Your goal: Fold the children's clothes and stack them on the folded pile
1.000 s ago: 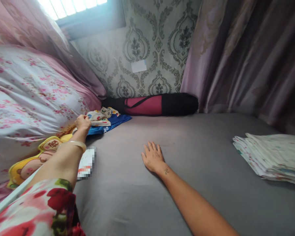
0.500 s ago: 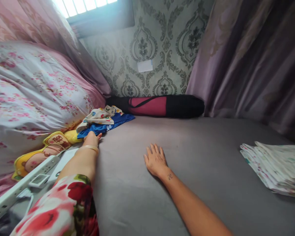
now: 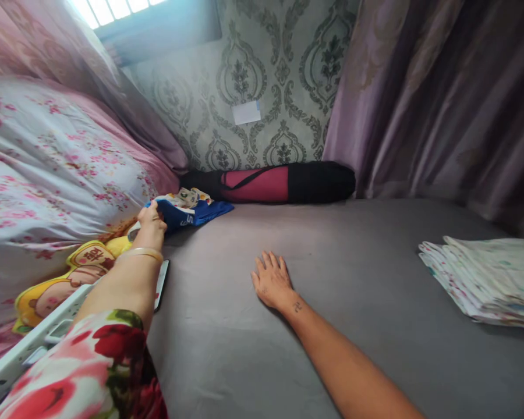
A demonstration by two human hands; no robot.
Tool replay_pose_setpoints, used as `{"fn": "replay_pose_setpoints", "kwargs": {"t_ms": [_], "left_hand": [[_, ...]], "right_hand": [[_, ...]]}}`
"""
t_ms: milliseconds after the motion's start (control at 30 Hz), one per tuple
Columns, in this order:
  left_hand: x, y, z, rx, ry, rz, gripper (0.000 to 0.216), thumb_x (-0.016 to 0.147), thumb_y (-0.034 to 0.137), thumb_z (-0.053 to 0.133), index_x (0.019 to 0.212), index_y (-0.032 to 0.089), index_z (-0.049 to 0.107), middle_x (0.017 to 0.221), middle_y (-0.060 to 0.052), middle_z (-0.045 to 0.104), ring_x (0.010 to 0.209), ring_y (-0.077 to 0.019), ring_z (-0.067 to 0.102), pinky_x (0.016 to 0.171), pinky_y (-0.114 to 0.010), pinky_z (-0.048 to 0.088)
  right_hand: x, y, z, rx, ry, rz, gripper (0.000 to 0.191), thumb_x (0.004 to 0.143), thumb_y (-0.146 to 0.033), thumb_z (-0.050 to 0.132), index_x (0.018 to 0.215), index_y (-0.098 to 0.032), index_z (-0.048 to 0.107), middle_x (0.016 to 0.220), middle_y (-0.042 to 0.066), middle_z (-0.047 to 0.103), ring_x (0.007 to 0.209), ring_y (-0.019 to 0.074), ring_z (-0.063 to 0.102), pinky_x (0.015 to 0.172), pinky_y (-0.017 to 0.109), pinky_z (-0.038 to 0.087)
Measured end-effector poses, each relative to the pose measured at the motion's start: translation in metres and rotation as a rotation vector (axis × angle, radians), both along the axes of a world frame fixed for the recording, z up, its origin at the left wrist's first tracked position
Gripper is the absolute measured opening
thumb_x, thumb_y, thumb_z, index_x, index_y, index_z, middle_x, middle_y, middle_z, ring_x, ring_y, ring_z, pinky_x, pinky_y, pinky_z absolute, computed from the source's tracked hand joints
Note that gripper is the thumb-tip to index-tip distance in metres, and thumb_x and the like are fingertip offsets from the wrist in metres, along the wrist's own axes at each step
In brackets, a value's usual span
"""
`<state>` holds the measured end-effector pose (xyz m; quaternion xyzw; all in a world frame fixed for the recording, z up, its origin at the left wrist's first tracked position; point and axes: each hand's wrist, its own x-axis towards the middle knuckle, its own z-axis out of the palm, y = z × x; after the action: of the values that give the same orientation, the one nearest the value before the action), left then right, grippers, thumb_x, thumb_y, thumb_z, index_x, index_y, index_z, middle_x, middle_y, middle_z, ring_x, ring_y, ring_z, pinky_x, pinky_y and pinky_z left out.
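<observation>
My left hand (image 3: pixel 152 216) reaches far forward on the left, its fingers closed on the edge of a blue garment (image 3: pixel 169 215) with white lettering. A cream patterned cloth (image 3: pixel 191 198) lies bunched against the blue one, partly covered by it. In the middle, my right hand (image 3: pixel 271 278) rests palm down on the grey bed sheet (image 3: pixel 227 349), fingers spread and holding nothing. Beside my left forearm lies a phone (image 3: pixel 160 285), mostly hidden under the arm.
A long black and dark-pink bag (image 3: pixel 262 185) lies along the wall. Folded patterned cloths (image 3: pixel 484 279) are stacked at the right. On the left are floral bedding (image 3: pixel 61 169), a yellow plush toy (image 3: pixel 48 297) and a white power strip (image 3: pixel 13 366). Purple curtains (image 3: pixel 402 105) hang at the right.
My left hand has moved forward and slightly left and gripped the blue garment, lifting its near edge over the patterned cloth. My right hand stays flat on the sheet. The phone has come into sight.
</observation>
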<state>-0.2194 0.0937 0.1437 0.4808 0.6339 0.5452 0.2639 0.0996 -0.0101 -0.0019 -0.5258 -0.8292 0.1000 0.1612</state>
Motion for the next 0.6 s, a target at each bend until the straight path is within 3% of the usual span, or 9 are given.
{"fn": "replay_pose_setpoints", "kwargs": {"t_ms": [133,300,433,600], "left_hand": [[0.020,0.013,0.041,0.165,-0.130,0.047,0.037,0.097,0.033,0.047,0.070,0.019,0.025,0.047,0.015,0.029,0.050,-0.0014,0.030,0.061,-0.017,0.030],[0.066,0.011,0.093,0.278,-0.228,-0.142,0.017,0.096,0.021,0.045,0.081,0.017,0.039,0.054,0.012,0.044,0.055,-0.0031,0.042,0.067,-0.019,0.039],[0.099,-0.001,0.129,0.485,-0.341,-0.435,0.012,0.097,0.015,0.042,0.084,0.014,0.044,0.064,0.008,0.053,0.064,-0.0046,0.050,0.076,-0.022,0.041],[0.135,-0.021,0.154,0.483,-0.274,-0.624,0.022,0.101,0.023,0.035,0.090,0.010,0.049,0.076,0.005,0.056,0.077,-0.0066,0.056,0.088,-0.027,0.038]], "right_hand": [[0.004,0.000,0.002,-0.026,0.036,0.022,0.053,0.097,-0.039,0.032,0.141,-0.012,0.045,0.151,0.016,0.035,0.141,0.0297,0.025,0.114,0.048,0.013],[0.014,0.008,0.018,-0.064,0.177,-0.017,0.048,0.098,-0.038,0.031,0.135,-0.014,0.051,0.142,0.014,0.047,0.134,0.0262,0.038,0.110,0.042,0.026],[0.028,0.020,0.051,0.101,0.484,-0.137,0.043,0.100,-0.032,0.025,0.106,-0.016,0.064,0.109,0.012,0.066,0.107,0.0202,0.057,0.095,0.032,0.039],[0.056,0.017,0.104,0.391,0.935,-0.225,0.042,0.099,-0.041,0.025,0.095,-0.020,0.061,0.095,0.009,0.064,0.096,0.0201,0.058,0.090,0.035,0.043]]}}
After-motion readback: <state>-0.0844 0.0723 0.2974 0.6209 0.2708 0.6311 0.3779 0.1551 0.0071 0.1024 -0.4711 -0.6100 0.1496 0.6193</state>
